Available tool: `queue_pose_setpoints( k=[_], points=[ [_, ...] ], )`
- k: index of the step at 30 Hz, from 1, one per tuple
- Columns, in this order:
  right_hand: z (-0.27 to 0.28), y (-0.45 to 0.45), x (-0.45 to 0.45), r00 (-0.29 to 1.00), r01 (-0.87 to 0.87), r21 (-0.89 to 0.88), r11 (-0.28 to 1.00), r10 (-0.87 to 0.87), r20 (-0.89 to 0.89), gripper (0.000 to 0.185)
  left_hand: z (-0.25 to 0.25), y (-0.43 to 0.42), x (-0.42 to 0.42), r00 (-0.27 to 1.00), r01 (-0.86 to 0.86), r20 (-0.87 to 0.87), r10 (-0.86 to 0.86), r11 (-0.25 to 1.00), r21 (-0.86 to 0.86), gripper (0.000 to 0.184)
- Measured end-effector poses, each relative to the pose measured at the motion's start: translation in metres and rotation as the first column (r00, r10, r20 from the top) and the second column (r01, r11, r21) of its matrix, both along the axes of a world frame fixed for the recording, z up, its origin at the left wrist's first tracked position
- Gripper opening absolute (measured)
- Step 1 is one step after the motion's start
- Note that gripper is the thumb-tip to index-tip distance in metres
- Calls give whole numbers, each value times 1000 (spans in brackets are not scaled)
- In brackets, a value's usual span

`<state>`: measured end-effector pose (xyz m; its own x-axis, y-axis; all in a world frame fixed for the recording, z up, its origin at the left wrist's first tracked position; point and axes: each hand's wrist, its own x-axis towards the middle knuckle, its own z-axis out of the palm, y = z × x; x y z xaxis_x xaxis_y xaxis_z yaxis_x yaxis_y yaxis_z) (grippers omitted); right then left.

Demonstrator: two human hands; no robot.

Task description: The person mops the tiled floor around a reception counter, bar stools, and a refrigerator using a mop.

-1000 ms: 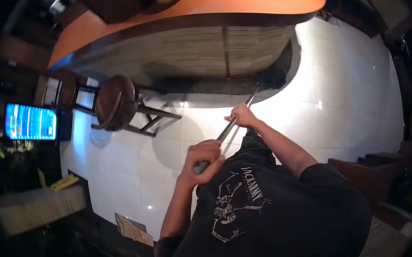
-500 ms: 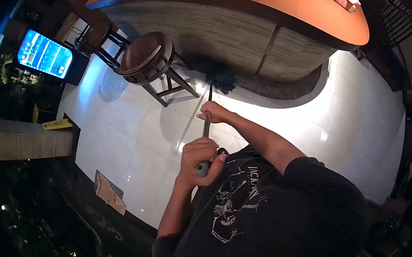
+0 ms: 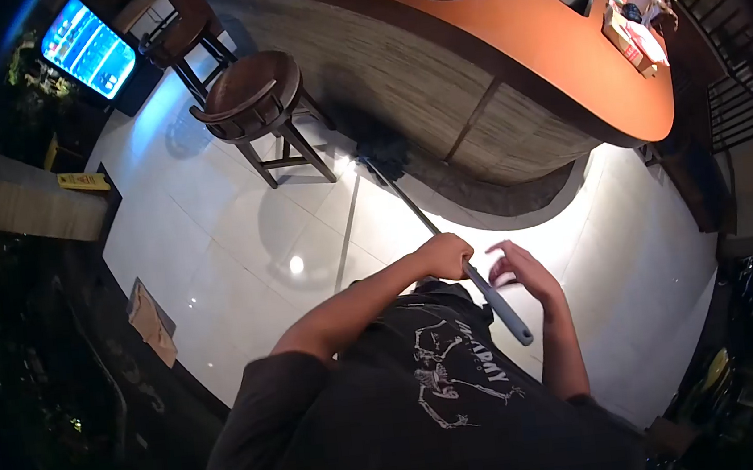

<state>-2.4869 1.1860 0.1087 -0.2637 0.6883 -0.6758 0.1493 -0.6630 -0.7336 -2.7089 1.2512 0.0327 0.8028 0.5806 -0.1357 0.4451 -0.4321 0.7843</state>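
Observation:
My left hand (image 3: pixel 446 256) is closed round the pole of a mop or broom (image 3: pixel 502 306), below its grey-blue handle end. That handle end points down to the right, in front of my black shirt. The pole runs up and left to a dark, shaggy head (image 3: pixel 384 152) on the floor at the counter's base. Just right of the pole, my right hand (image 3: pixel 523 271) is off it, with its fingers apart, slightly curled and a little blurred. It holds nothing that I can see.
A wooden stool (image 3: pixel 255 93) stands left of the mop head, with another (image 3: pixel 176 42) behind it. The curved counter (image 3: pixel 548 41) spans the top, holding a basket, a box and dried flowers. A lit screen or display cooler (image 3: pixel 90 47) is upper left. Brown paper (image 3: pixel 150 326) lies lower left.
My right hand has let go of the pole. My left hand has moved from the handle end to lower on the pole, whose handle end has swung right. The view has shifted.

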Motion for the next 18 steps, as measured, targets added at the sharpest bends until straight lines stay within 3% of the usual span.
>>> queue_pose_setpoints(
  k=[3, 4, 7, 10, 12, 14, 16, 17, 18],
  points=[
    [69, -38, 27, 996, -89, -63, 994, 89, -2, 46, -17, 3, 81, 961, 141, -250, -119, 987, 72, 31],
    [74, -45, 43, 998, -70, -115, 991, 69, -8, 49, -17, -5, 104, 964, 173, -218, -152, 982, 80, 30],
    [92, -75, 100, 935, -133, -255, 958, 207, 290, 53, -14, -47, 165, 933, 286, -211, -293, 956, -63, 29],
    [107, -108, 142, 858, -212, -369, 905, 353, 374, 60, 7, -82, 208, 913, 358, -163, -373, 927, -114, 29],
    [127, -116, 159, 773, -332, -347, 877, 464, 432, 66, 10, -84, 228, 905, 379, -153, -396, 916, -132, 29],
    [125, -120, 172, 813, -305, -300, 904, 411, 412, 75, 7, -86, 239, 908, 376, -146, -393, 918, -128, 29],
    [66, -128, 200, 706, -538, 70, 840, 403, 583, 74, -12, -77, 245, 912, 328, -194, -362, 926, -189, 28],
    [65, -112, 195, 694, -517, -2, 856, 421, 585, 74, -29, -69, 246, 912, 300, -222, -345, 930, -214, 28],
    [64, -96, 191, 681, -494, -75, 866, 440, 586, 74, -57, -60, 243, 934, 316, -114, -339, 931, -183, 25]
  ],
)
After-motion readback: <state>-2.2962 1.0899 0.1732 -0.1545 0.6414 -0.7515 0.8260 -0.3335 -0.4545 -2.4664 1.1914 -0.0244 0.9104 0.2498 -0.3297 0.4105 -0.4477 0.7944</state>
